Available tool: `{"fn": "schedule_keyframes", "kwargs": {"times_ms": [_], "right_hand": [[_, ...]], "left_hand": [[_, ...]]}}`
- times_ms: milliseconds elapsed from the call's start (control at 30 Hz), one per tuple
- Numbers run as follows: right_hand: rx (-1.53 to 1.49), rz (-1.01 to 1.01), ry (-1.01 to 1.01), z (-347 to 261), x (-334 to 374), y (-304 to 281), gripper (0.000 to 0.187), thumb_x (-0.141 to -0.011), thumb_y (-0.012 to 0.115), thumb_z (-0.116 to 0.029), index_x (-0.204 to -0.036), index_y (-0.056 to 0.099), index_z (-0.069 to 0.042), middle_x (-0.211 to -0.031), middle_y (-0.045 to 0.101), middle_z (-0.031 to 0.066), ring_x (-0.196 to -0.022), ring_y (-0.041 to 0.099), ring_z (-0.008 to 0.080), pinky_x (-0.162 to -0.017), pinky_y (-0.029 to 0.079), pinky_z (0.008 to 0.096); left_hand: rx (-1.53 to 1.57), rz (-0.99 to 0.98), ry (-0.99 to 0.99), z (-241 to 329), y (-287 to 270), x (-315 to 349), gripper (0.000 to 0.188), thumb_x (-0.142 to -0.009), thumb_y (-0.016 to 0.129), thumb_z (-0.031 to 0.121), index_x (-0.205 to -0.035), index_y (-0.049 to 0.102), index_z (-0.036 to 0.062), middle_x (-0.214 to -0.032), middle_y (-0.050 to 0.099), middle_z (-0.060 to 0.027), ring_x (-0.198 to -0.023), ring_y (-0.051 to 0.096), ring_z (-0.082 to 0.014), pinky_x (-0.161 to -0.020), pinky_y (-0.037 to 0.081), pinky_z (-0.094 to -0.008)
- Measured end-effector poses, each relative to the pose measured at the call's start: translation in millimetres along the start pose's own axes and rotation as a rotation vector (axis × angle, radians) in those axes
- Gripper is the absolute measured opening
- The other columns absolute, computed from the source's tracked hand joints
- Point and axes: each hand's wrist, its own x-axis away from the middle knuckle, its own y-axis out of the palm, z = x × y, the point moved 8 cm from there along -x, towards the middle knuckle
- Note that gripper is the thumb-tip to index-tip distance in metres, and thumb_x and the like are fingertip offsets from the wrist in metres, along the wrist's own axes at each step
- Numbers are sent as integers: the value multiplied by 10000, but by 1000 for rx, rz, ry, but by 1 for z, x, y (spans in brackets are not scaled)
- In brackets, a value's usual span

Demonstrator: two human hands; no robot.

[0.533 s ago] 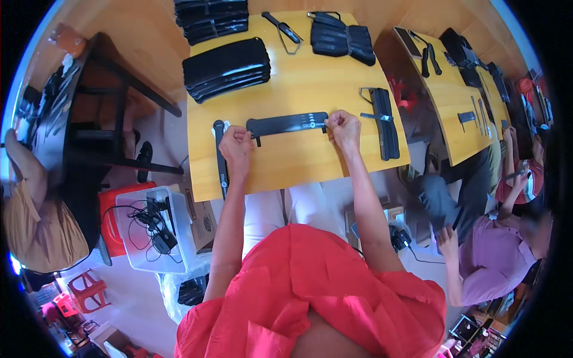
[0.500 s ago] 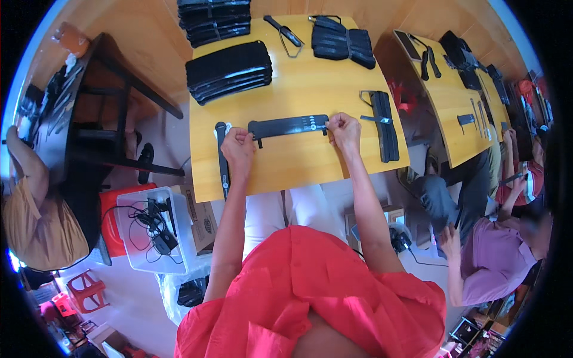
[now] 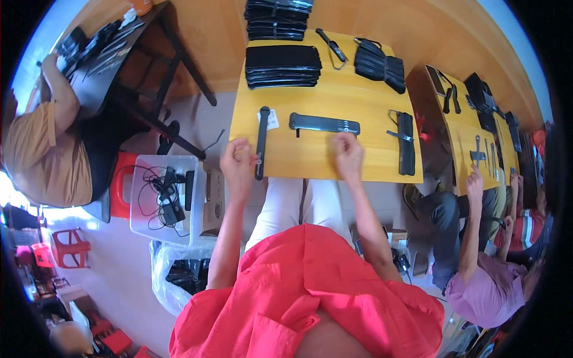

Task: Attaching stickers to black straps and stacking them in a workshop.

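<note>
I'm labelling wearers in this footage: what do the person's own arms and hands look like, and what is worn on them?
Both forearms are bare, as are the left hand and right hand: no gloves, watch or rings show. A loose red garment covers shoulders and upper arms.

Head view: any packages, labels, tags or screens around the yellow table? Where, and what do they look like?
White paper tag: on the yellow table, beside the long black strap near the left hand; small, roughly rectangular.
Brown cardboard box: on the floor left of the person's knees, against the clear plastic bin of black cables.
Clear plastic bag: on the floor below the bin, dark items inside.
No screens visible.
</note>
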Motion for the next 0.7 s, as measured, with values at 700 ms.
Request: {"fn": "schedule_keyframes", "kwargs": {"times_ms": [700], "right_hand": [[-323,-649,250,-97,98,96,340,-722,688,-36,-1031,548,-13,-739,517,18,-575,493,61,-440,425,195]], "left_hand": [[500,-438,-601,-40,21,72,223,-881,562,192,-1019,587,18,-827,632,-59,-761,615,-119,-676,518,-263]]}}
